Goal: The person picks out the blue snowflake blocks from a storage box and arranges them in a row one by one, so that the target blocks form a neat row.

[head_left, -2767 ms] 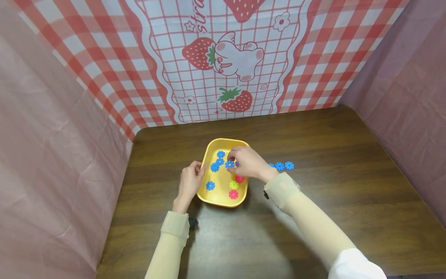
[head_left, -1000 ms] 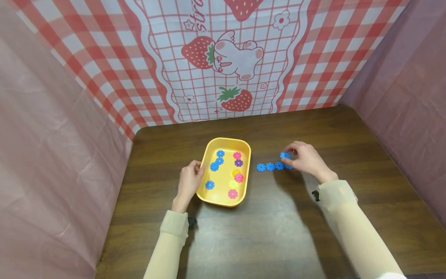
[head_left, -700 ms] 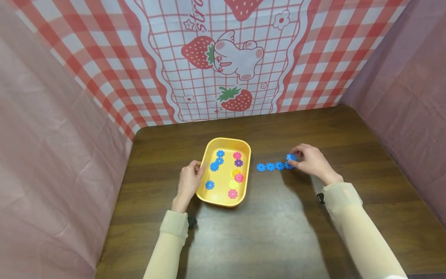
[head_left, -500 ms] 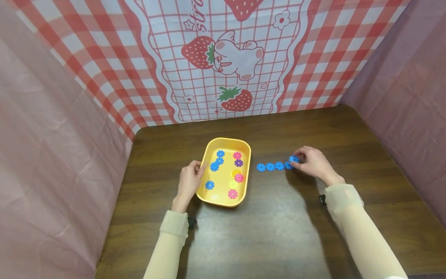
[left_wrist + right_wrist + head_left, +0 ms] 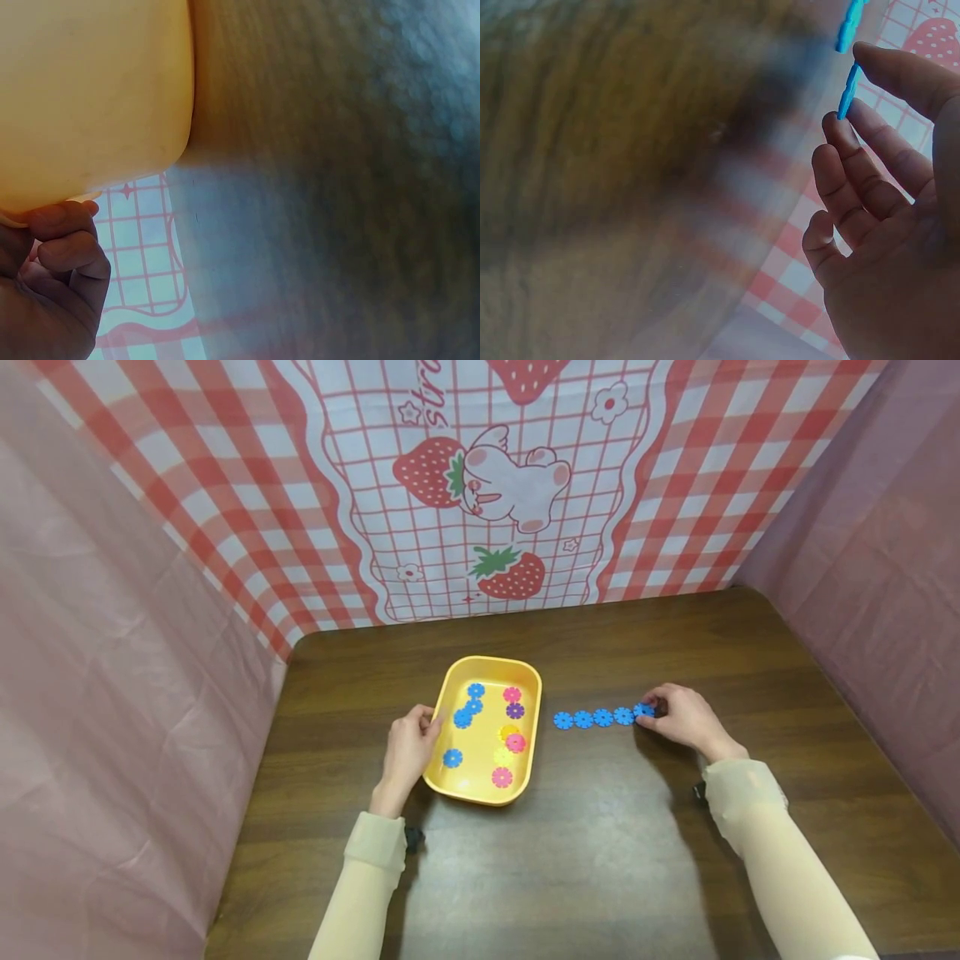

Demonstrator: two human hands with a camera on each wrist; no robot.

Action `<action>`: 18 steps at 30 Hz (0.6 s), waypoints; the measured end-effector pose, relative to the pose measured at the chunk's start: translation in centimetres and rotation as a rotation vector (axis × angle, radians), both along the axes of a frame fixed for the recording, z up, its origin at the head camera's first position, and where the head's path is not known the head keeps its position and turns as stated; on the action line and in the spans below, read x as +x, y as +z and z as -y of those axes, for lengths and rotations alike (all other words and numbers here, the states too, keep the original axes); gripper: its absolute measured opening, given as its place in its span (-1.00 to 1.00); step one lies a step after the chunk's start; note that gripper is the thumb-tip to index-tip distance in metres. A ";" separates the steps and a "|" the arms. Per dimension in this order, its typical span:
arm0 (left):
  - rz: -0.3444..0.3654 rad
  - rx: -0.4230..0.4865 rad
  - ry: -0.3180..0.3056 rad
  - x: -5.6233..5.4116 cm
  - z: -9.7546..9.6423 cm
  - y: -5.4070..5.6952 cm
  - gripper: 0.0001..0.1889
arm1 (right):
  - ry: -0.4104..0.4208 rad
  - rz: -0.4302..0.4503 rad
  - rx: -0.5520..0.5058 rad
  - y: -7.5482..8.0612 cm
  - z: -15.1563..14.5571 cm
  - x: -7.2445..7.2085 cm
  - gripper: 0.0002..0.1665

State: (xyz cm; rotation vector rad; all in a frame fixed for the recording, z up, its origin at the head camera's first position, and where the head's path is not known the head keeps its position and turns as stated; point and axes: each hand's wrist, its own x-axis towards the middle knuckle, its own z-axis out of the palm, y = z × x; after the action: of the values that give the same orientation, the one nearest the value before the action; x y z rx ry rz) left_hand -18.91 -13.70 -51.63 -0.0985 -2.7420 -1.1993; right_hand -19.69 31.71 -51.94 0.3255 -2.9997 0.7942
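Note:
My left hand (image 5: 408, 752) holds the left rim of a yellow plastic tray (image 5: 476, 781), thumb inside and fingers outside. In the left wrist view that tray (image 5: 90, 90) shows its outer wall above my curled fingers. My right hand (image 5: 688, 720) pinches a blue notched snowflake disc (image 5: 642, 712) between thumb and fingertips at the right end of a row of blue discs (image 5: 603, 717). Seen from the right wrist, the pinched disc (image 5: 848, 91) stands edge-on, and my other fingers are loosely bent. Whether it rests on the table is unclear.
Inside the tray lie several blue discs (image 5: 452, 758) on the left. Pink discs (image 5: 502, 777), yellow ones and a purple disc (image 5: 514, 711) lie on the right. A strawberry-print cloth (image 5: 517, 493) stands behind the wooden table (image 5: 555, 877), with pink curtains (image 5: 112, 710) at both sides.
My right hand took a blue disc from the tray and carried it right to the row. It has since lowered it to the row's right end. My left hand stays on the tray.

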 end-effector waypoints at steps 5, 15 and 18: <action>0.000 -0.003 0.001 0.0 0.0 0.0 -0.77 | -0.010 0.021 -0.004 -0.4 -0.2 0.0 -0.60; -0.009 0.003 -0.003 0.0 0.0 -0.1 -0.77 | -0.013 -0.002 -0.001 -1.1 -0.2 -0.1 -0.63; -0.004 0.000 -0.001 0.0 0.0 0.0 -0.76 | -0.014 0.006 -0.002 -1.1 -0.2 -0.1 -0.61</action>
State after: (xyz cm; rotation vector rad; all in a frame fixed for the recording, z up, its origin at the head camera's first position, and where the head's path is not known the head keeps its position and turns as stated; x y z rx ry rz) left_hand -18.94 -13.66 -51.67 -0.1026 -2.7383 -1.1985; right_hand -19.75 31.86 -53.09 0.3016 -3.0033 0.7989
